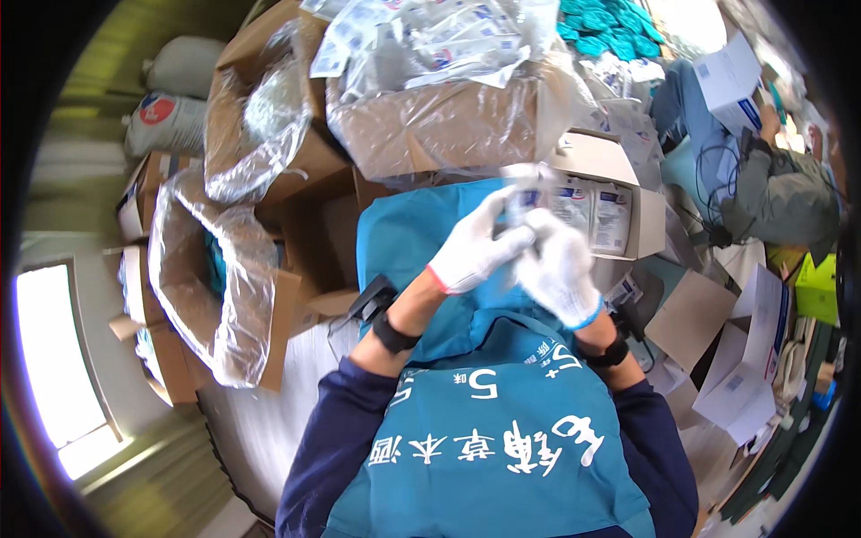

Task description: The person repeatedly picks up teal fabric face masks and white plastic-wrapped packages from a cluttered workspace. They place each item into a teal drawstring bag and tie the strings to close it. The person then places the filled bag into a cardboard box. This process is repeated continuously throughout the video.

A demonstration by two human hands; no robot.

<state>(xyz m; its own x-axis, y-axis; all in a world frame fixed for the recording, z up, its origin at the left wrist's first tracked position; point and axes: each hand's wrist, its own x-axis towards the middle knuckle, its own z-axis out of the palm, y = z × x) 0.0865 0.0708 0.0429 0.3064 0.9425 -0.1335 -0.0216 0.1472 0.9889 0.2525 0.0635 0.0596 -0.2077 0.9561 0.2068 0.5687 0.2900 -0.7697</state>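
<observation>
Both my hands wear white knit gloves and meet over my lap, in front of the teal apron [493, 448]. Between the fingers and thumb of my left hand [475, 247], which has a red cuff, is a small white-and-blue packet [525, 199], blurred by motion. My right hand [560, 269], with a blue cuff, is close against the packet's lower end; its fingers are smeared, so its grip is unclear. Just beyond it, an open white carton [646, 220] holds white-and-blue packets [611, 218] standing upright in a row.
A large brown box [439, 130] heaped with packets stands ahead. Plastic-lined boxes [282, 309] are at the left. Teal gloves [610, 31] lie piled at the far right. Another person [771, 193] handles a white box [728, 85]. Open cartons [691, 314] crowd the right.
</observation>
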